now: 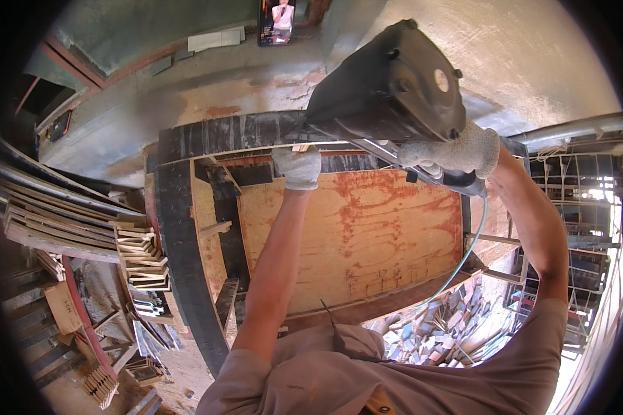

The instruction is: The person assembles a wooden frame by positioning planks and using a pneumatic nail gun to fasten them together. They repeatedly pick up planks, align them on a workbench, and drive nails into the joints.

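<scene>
My right hand (464,151), in a grey knit glove, is wrapped round the handle of a black air nail gun (387,90). Its large head is raised over the far side of a dark-edged wooden frame (180,228); I cannot tell whether its nose touches the wood. A thin pale green hose (467,256) runs down from the handle. My left hand (299,168), gloved too, is closed at the frame's far rail, just left of the gun. A small pale wood piece (302,148) shows at its fingers. Inside the frame lies a reddish-stained plywood panel (367,228).
Stacked boards (62,214) and wooden strips (140,256) stand on the left. A heap of offcuts (450,332) lies beyond the panel's lower right edge. Metal racking (574,200) is on the right. A lit phone (277,24) sits at the far ledge.
</scene>
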